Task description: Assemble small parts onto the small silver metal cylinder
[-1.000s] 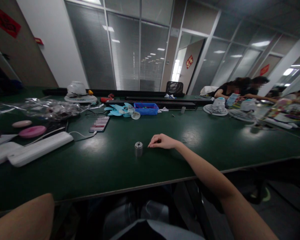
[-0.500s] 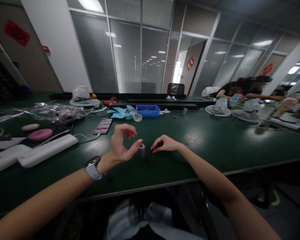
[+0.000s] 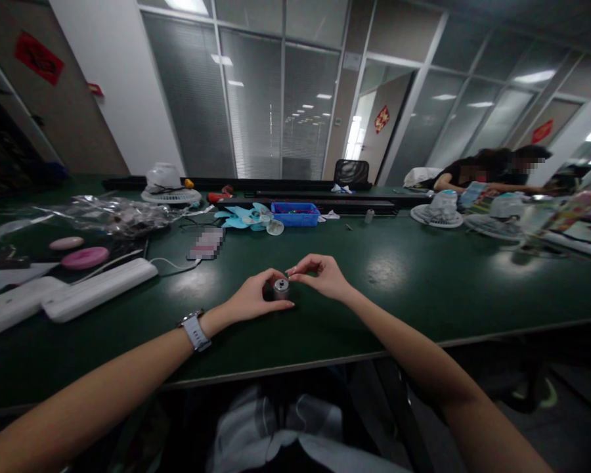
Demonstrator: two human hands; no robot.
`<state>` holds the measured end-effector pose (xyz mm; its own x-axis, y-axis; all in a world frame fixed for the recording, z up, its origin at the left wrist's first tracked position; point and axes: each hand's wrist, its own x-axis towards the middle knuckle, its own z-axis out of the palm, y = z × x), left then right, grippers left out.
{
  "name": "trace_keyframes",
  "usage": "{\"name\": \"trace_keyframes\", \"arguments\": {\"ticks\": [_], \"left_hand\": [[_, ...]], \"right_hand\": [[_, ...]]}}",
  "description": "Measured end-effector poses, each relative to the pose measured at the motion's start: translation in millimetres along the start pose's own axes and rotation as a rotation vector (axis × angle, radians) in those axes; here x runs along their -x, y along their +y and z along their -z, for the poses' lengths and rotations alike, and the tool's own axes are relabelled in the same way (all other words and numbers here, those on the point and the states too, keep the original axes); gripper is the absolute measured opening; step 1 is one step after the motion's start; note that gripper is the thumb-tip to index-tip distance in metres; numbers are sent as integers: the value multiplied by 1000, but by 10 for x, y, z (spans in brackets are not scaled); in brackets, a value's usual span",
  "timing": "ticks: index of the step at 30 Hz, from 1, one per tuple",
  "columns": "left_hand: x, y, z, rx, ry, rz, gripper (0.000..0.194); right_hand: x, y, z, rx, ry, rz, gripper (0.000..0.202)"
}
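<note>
A small silver cylinder, which looks like a little electric motor (image 3: 281, 289), stands upright on the green table (image 3: 325, 335), its round top with dark holes facing up. My left hand (image 3: 251, 297) curves round it from the left, fingers behind and thumb in front. At the top right of the motor, my right hand (image 3: 320, 272) pinches thumb and forefinger together close to the rim. Whatever those fingertips hold is too small to make out.
Beyond my hands lie a phone (image 3: 207, 243), light-blue fan blades (image 3: 243, 217) and a blue basket (image 3: 295, 217). White power strips (image 3: 98, 289) and clear plastic bags (image 3: 123, 217) are at left. White fan parts (image 3: 438, 210) stand at right, near people (image 3: 487, 171) leaning over the table.
My left hand has come down from above and closed round the motor. My right hand has moved slightly left and up, to the motor's rim.
</note>
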<state>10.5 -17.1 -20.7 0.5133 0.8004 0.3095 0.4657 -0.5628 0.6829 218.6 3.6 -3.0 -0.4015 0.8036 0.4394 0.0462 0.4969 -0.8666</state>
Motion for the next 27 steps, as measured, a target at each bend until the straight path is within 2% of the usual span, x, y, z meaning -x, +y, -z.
{"name": "trace_keyframes", "arguments": {"ticks": [2, 9, 15, 27], "left_hand": [[-9, -28, -3, -16, -28, 9, 47], [-19, -74, -16, 87, -52, 13, 52], [-22, -80, -27, 93, -41, 3, 61], [-29, -108, -36, 101, -49, -27, 46]], "right_hand": [[0, -16, -85, 41, -24, 42, 19], [-25, 22, -211, 109, -42, 115, 12], [-8, 42, -258, 81, 34, 132, 3], [5, 13, -258, 261, -6, 186, 7]]}}
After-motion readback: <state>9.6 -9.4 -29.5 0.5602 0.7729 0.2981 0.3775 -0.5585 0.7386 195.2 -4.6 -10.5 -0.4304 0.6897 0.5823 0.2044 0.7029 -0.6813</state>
